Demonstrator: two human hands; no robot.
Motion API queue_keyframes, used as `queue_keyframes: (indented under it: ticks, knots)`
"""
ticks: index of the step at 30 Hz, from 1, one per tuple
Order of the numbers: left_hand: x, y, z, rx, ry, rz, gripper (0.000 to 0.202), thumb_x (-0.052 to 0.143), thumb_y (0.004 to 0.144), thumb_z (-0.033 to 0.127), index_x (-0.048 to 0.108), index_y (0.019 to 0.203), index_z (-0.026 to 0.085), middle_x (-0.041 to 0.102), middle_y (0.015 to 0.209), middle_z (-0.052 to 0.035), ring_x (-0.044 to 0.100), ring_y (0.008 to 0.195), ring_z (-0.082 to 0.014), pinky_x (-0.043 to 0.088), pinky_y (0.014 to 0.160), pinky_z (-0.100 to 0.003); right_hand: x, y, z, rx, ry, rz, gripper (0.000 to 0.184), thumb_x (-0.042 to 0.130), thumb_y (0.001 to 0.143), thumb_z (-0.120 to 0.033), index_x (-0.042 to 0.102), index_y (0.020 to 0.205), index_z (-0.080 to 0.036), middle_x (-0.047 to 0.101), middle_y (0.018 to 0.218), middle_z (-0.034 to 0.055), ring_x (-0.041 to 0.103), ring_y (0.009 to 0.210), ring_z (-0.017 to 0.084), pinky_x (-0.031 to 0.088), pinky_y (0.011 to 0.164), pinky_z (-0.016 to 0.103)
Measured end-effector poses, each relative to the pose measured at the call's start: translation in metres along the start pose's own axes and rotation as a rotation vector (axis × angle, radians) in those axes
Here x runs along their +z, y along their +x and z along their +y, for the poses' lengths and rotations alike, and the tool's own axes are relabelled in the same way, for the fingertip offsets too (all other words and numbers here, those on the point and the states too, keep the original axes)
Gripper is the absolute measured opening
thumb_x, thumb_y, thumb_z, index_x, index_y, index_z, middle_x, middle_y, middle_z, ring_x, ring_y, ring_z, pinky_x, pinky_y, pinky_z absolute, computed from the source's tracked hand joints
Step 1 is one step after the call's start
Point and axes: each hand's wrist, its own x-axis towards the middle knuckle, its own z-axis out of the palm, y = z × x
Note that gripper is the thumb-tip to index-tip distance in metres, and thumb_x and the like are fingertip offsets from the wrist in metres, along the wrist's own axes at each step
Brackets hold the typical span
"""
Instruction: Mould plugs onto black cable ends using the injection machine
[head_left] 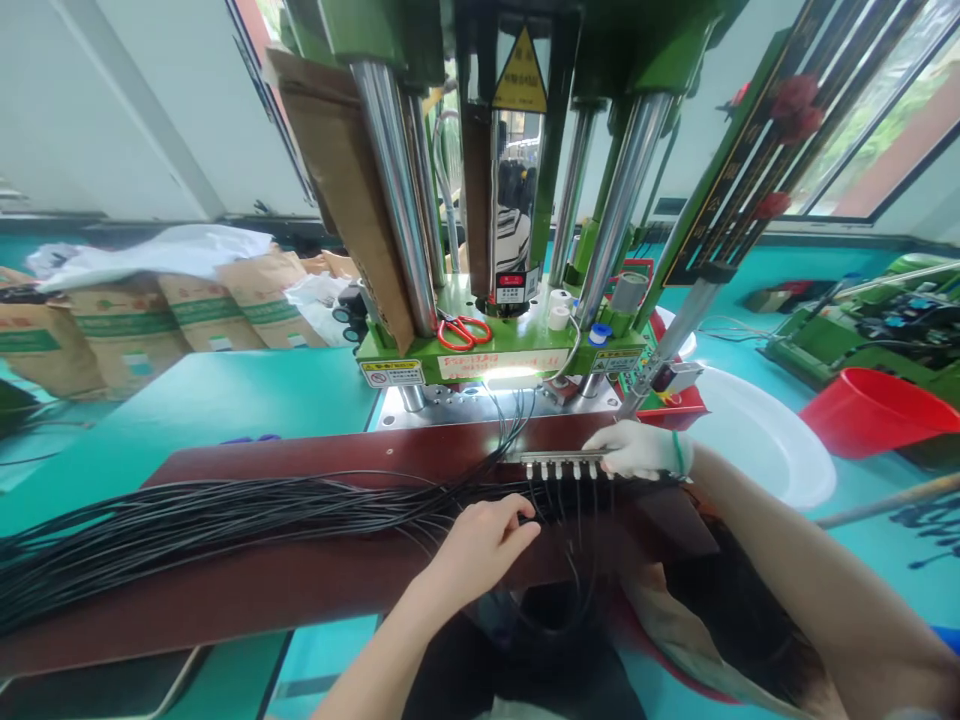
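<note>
My right hand (637, 449), in a white glove with a green cuff, is closed on the right end of a metal bar (555, 457). A row of several white connectors (559, 471) sits along the bar's near edge, with thin black cables (577, 520) hanging from them. My bare left hand (491, 540) is just left of these hanging cables, its fingers bent and the thumb apart from them; I see nothing held. Beside it, a thick bundle of black cables (247, 515) lies along the brown board (225, 600).
A green press (457, 290) with steel columns stands ahead, its lit steel plate (450, 405) behind the board. Red scissors (465, 333) rest on the press. To the right are a white basin (780, 440) and a red bucket (877, 412); paper sacks (127, 325) stand left.
</note>
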Motion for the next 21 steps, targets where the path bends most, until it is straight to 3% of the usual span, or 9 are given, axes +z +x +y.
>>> queue_keyframes:
  ticks: [3,6,10,13,16,21]
  knots:
    - [-0.011,-0.006,-0.003,0.0,-0.023,0.034,0.022,0.044,0.081,0.037,0.059,0.086,0.023,0.054,0.059,0.0032,0.048,0.056,-0.0131,0.031,0.057,-0.022,-0.007,0.039,-0.007,-0.056,-0.247,-0.073,0.024,0.049,0.065,-0.019,0.068,0.079,-0.017,0.063,0.058,0.0,0.053,0.045,0.01,0.04,0.043,0.02]
    - [-0.025,-0.011,-0.011,-0.01,-0.054,0.096,0.023,0.043,0.082,0.038,0.06,0.083,0.022,0.054,0.059,0.0024,0.048,0.057,-0.0132,0.032,0.058,-0.023,-0.004,0.066,-0.008,-0.148,-0.325,0.037,0.015,0.055,0.058,-0.016,0.069,0.064,-0.017,0.064,0.062,0.0011,0.058,0.061,0.015,0.044,0.059,0.023]
    - [-0.042,-0.003,-0.029,-0.025,-0.102,0.193,0.026,0.043,0.081,0.039,0.059,0.078,0.02,0.055,0.061,0.0015,0.048,0.057,-0.013,0.034,0.057,-0.023,0.004,0.075,0.004,-0.212,-0.332,0.196,0.021,0.058,0.057,-0.017,0.071,0.073,-0.016,0.066,0.086,0.0056,0.058,0.083,0.021,0.043,0.079,0.029]
    - [-0.049,0.02,-0.045,-0.026,-0.145,0.234,0.025,0.044,0.08,0.038,0.058,0.073,0.019,0.053,0.059,0.0021,0.048,0.056,-0.0124,0.035,0.056,-0.022,0.007,0.07,0.017,-0.219,-0.284,0.301,0.028,0.053,0.066,-0.022,0.069,0.088,-0.014,0.065,0.096,0.0092,0.058,0.09,0.022,0.042,0.085,0.033]
    - [-0.05,0.056,-0.061,-0.083,-0.224,0.252,0.021,0.048,0.075,0.036,0.058,0.072,0.018,0.052,0.058,0.0023,0.048,0.054,-0.0116,0.035,0.052,-0.021,0.012,0.066,0.026,-0.222,-0.229,0.39,0.029,0.05,0.072,-0.027,0.067,0.091,-0.013,0.066,0.095,0.0096,0.059,0.09,0.021,0.042,0.086,0.034]
    - [-0.05,0.113,-0.074,-0.321,-0.493,0.184,0.02,0.059,0.063,0.032,0.059,0.074,0.016,0.055,0.062,0.0008,0.046,0.05,-0.0089,0.032,0.041,-0.017,0.02,0.066,0.034,-0.244,-0.156,0.496,0.03,0.044,0.08,-0.031,0.066,0.09,-0.013,0.067,0.091,0.0086,0.059,0.086,0.02,0.044,0.082,0.034]
